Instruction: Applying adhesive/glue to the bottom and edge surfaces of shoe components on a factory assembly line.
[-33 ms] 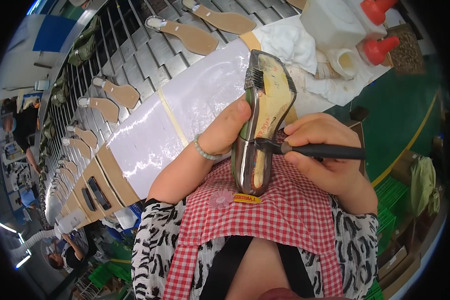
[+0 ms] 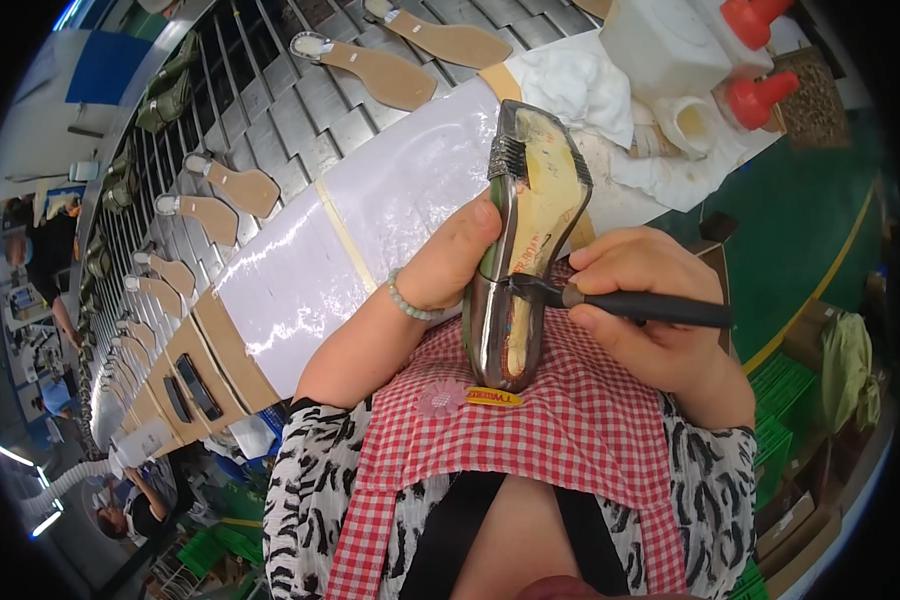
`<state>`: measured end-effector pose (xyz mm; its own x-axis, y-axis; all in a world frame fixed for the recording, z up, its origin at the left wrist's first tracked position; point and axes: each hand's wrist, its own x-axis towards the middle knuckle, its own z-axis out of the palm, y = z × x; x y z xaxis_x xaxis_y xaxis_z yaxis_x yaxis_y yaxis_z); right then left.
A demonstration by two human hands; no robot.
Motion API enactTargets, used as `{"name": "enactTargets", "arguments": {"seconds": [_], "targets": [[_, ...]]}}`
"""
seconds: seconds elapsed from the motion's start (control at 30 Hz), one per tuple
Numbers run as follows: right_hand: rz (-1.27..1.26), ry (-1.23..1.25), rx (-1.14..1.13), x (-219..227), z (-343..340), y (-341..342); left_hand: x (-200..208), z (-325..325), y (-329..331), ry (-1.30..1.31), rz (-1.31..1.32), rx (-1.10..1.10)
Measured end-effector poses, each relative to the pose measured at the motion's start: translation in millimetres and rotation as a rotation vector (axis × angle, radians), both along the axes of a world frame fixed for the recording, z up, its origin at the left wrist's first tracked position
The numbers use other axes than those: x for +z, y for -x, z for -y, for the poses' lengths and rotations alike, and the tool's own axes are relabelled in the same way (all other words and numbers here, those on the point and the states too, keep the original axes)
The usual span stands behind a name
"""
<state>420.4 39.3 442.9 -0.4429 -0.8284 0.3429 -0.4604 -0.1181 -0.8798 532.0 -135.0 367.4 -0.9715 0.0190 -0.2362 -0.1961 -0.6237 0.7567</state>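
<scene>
A shoe [image 2: 548,215] is held bottom up and upright before my chest, its yellowish underside facing me. Green upper material shows along its left edge, and the lower end is shiny dark brown. My left hand [image 2: 462,250] wraps round its left side, thumb on the edge, the other fingers hidden behind. In my right hand [image 2: 655,300] is a black-handled tool [image 2: 660,305], pinched between thumb and fingers. Its narrow dark head touches the underside near the middle of the shoe; the exact kind of head is hard to make out.
Beyond the shoe lies a white-covered work surface [image 2: 390,220]. A slatted conveyor [image 2: 300,100] carries several tan soles [image 2: 385,75] and green shoe parts [image 2: 165,100]. White cloth [image 2: 575,90], an open pot [image 2: 692,127] and red-topped bottles [image 2: 760,100] stand at the far right. Green crates [image 2: 785,385] are lower right.
</scene>
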Motion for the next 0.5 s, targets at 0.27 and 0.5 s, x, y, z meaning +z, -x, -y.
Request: {"name": "enactTargets", "arguments": {"seconds": [0.27, 0.5], "targets": [[0.011, 0.012, 0.158, 1, -2, 1, -5, 5, 3, 0.005, 0.027, -0.006], [0.461, 0.168, 0.117, 2, -12, 11, -23, 38, -17, -0.026, -0.072, 0.11]]}}
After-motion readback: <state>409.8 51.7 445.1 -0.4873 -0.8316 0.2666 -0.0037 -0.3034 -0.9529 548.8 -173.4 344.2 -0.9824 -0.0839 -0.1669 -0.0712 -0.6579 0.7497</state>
